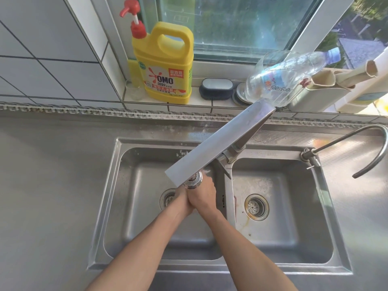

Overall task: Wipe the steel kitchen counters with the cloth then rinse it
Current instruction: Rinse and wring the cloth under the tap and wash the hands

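Left hand (182, 201) and right hand (202, 196) pressed together under the faucet (212, 148) over the left basin (134, 206), grip unclear

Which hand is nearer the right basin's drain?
Right. The right hand is in the left basin beside the divider, closer to the right basin's drain. The left hand presses against it on the far side.

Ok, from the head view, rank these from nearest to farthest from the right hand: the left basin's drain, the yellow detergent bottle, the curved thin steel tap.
From the right hand:
1. Left basin's drain, just left of the hands.
2. Curved thin steel tap, on the counter at far right.
3. Yellow detergent bottle, on the tiled sill, back left.
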